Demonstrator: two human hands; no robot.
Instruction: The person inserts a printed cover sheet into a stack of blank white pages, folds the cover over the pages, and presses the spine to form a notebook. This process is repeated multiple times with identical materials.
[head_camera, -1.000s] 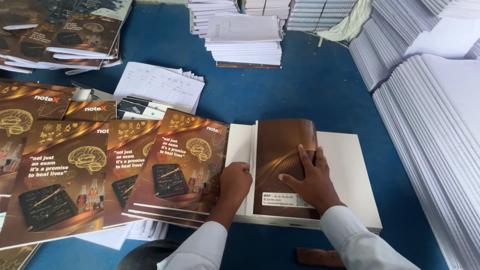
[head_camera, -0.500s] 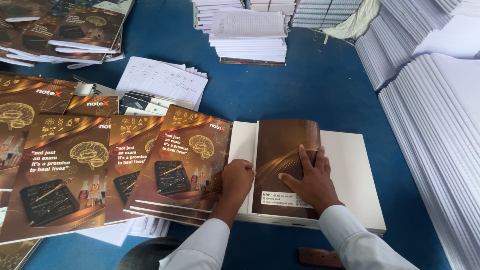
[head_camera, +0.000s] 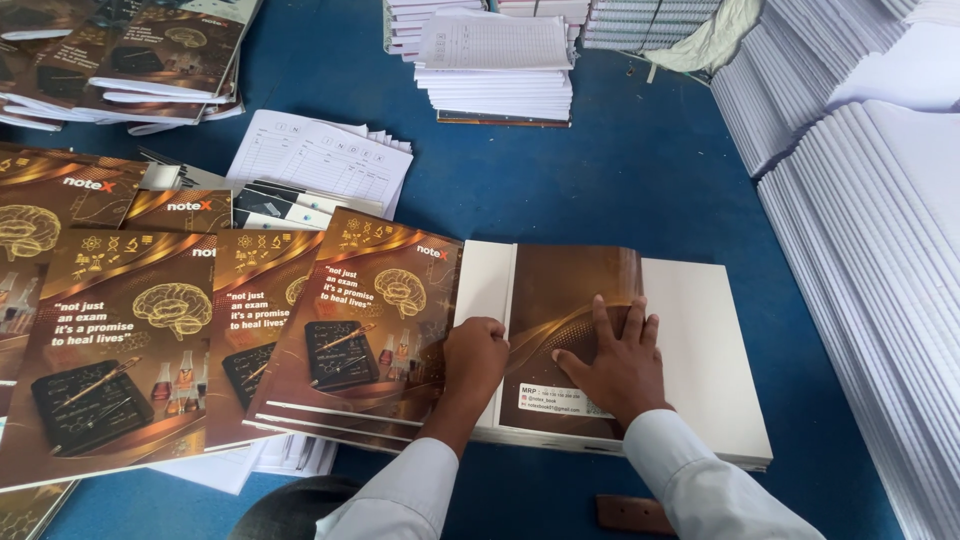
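Lower centre: right hand (head_camera: 618, 362) lies flat, fingers spread, on the brown cover (head_camera: 570, 320); left hand (head_camera: 474, 352), fingers curled, pinches the cover's left edge. Beneath lies a white page block (head_camera: 710, 350); farther up, paper stacks (head_camera: 495, 60).

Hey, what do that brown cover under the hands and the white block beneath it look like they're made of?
The brown cover looks like glossy coated card: a pale sheen runs across its printed surface, and it lies flat under the right hand while the left hand grips its edge. The white block looks like matte, uncoated paper sheets, judging by the thin layered lines along its front edge.
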